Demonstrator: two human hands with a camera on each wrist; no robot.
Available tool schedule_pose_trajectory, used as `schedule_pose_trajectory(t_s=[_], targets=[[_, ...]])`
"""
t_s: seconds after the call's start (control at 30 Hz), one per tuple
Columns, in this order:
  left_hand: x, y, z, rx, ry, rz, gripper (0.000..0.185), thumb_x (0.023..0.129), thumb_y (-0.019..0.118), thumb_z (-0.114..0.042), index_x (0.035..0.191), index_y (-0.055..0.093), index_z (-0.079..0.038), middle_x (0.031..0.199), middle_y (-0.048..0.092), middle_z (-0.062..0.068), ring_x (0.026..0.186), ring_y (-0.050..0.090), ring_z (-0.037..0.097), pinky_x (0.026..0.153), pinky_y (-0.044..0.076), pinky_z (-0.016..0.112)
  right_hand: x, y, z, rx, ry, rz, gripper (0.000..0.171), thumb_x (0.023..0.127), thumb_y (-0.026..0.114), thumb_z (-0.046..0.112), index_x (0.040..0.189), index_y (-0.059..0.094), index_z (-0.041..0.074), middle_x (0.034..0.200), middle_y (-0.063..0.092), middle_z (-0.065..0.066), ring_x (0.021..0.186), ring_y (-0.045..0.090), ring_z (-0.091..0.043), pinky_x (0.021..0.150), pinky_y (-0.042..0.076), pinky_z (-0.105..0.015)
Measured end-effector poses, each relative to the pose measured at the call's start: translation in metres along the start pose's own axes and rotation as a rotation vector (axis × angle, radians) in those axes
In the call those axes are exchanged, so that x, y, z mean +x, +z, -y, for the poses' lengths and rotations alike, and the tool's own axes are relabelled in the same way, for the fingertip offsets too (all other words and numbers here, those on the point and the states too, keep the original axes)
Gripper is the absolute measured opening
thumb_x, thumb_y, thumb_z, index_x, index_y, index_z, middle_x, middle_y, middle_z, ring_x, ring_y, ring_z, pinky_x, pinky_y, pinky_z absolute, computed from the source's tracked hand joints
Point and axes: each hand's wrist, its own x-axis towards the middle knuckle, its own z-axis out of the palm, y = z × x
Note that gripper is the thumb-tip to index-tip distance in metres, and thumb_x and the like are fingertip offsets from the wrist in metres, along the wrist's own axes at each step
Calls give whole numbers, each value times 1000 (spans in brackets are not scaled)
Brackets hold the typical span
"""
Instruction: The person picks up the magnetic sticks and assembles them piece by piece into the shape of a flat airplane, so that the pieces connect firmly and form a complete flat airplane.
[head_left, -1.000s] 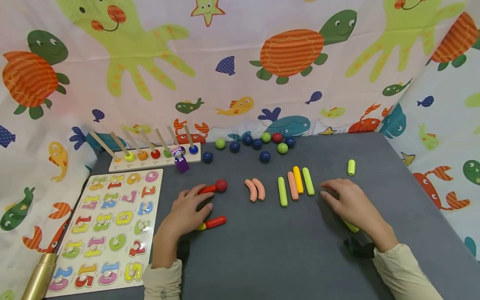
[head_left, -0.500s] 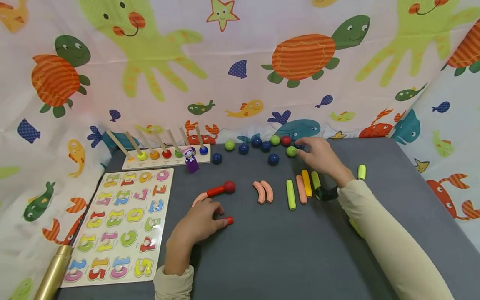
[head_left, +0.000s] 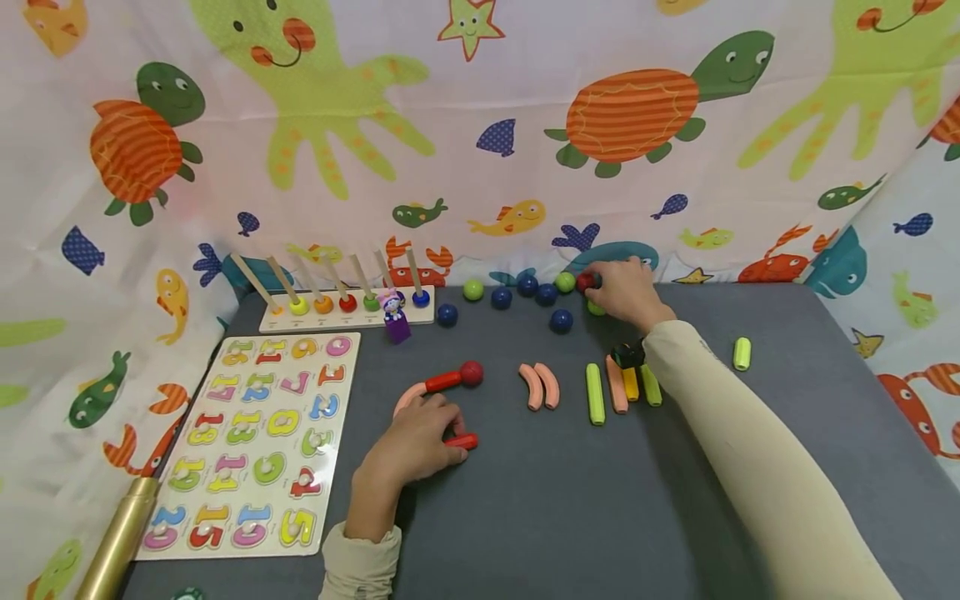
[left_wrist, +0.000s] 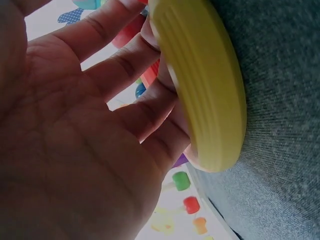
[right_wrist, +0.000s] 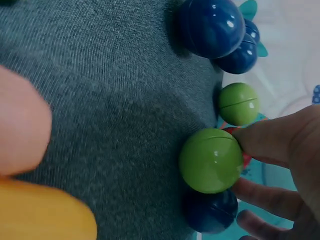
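Observation:
My left hand (head_left: 416,442) holds a two-part toy stick at the left of the table. Its straight red piece (head_left: 461,442) pokes out between thumb and forefinger; the curved, ribbed yellow piece (left_wrist: 205,85) lies before the fingers in the left wrist view. Just above lies a joined stick: a curved pink piece (head_left: 407,398), a red piece (head_left: 442,382) and a red ball (head_left: 471,373). At the back my right hand (head_left: 628,292) pinches another red ball (head_left: 584,282). A glossy green ball (right_wrist: 211,161) and a dark blue ball (right_wrist: 211,210) sit close by its fingers.
Several blue balls (head_left: 561,321) and green balls (head_left: 473,289) stand along the back. Two pink curved pieces (head_left: 531,387) and straight sticks (head_left: 595,393) lie mid-table. Left are a number puzzle board (head_left: 347,417), a peg board (head_left: 307,322) and a purple figure block (head_left: 398,330).
My right hand has reached from the right side to the balls at the back and taken the red ball. My left hand has moved down from the upper stick onto the yellow-and-red stick.

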Motion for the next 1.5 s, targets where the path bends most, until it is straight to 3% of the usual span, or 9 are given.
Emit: schedule_pose_trajectory(t_s=[0.23,0.37,0.47,0.57,0.7,0.87,1.07,1.33,1.5], targets=[[0,2,2,-46,5,8,23,88,89,-14,90,67,-18,96,57,-1,95,47,25,79,43,42,1,10,4,10,-29,-129,28,101,70,13,120,68,-6,105,71,-29,110,52,-57,99,36,-73],[1,3,4,-84,45,11,22,88,88,-12,91,67,-17,97,57,0,95,48,24,80,43,42,-19,6,17,195,-53,-208,29,104,70,17,121,68,-5,109,72,-26,111,57,-50,100,41,-66],[0,0,6,-99,48,18,22,88,88,-11,91,68,-18,97,58,0,94,49,22,79,43,41,-50,4,42,437,-80,-153,29,105,72,24,122,71,1,112,74,-17,107,64,-37,93,50,-54],[-1,-4,8,-101,40,29,22,88,88,-11,91,68,-19,96,58,1,91,51,20,79,43,40,-87,15,70,632,-130,-22,27,104,74,28,121,73,8,108,75,-7,96,69,-28,83,57,-45],[-2,-7,10,-107,37,47,20,90,87,-12,92,68,-18,96,58,2,90,53,20,81,43,41,-124,39,101,748,-243,147,23,103,75,23,122,73,10,99,74,-1,82,71,-24,74,56,-36],[0,-8,9,-120,37,51,18,92,86,-15,95,69,-18,99,59,1,94,55,20,87,47,43,-141,64,127,723,-343,232,21,102,76,17,120,71,8,98,71,5,80,66,-11,72,54,-29],[1,-6,6,-122,75,36,18,92,85,-13,93,68,-16,98,59,2,94,56,22,87,48,44,-149,71,136,704,-334,276,22,103,73,15,123,70,5,97,73,3,80,67,-12,70,54,-30],[3,-4,3,-98,84,51,19,91,87,-13,90,68,-19,99,60,1,96,55,23,87,48,44,-141,58,120,413,-395,-5,19,105,69,12,119,74,2,109,72,-5,87,62,-17,80,54,-35],[-2,-6,2,-83,74,40,20,89,87,-13,90,69,-20,101,60,1,102,53,26,92,47,48,-130,61,112,370,-364,-33,16,105,67,12,113,76,1,104,72,-7,88,62,-19,81,55,-38]])
